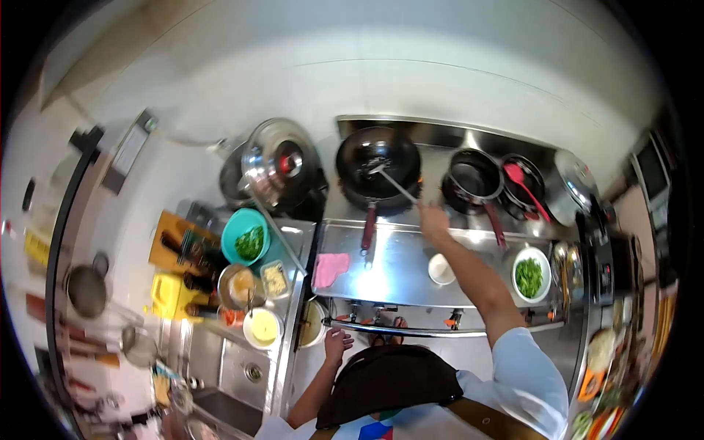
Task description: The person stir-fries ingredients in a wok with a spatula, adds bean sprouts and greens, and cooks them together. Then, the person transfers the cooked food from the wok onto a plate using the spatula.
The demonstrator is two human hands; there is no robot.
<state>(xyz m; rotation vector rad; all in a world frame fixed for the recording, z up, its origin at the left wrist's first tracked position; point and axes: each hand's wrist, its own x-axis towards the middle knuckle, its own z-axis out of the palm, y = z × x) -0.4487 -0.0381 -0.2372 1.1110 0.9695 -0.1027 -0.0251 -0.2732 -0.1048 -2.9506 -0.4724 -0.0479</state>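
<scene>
My right hand (434, 220) is closed round the handle of a metal spatula (400, 189), whose head rests inside a black wok (378, 150) on the stove. The wok's dark red handle (369, 229) points toward me. Low over the gap by the counter's front edge, my left hand (338, 342) holds nothing, its fingers apart. A pink cloth (331, 270) lies on the steel counter (396, 271) ahead of it. Nearer my right forearm stands a small white bowl (441, 270).
To the right are a saucepan (473, 176), a pan with a red ladle (515, 174) and a white bowl of greens (529, 274). On the left stand a large lidded pot (279, 161), a teal bowl (245, 237), a yellow container (170, 295) and a sink (235, 367).
</scene>
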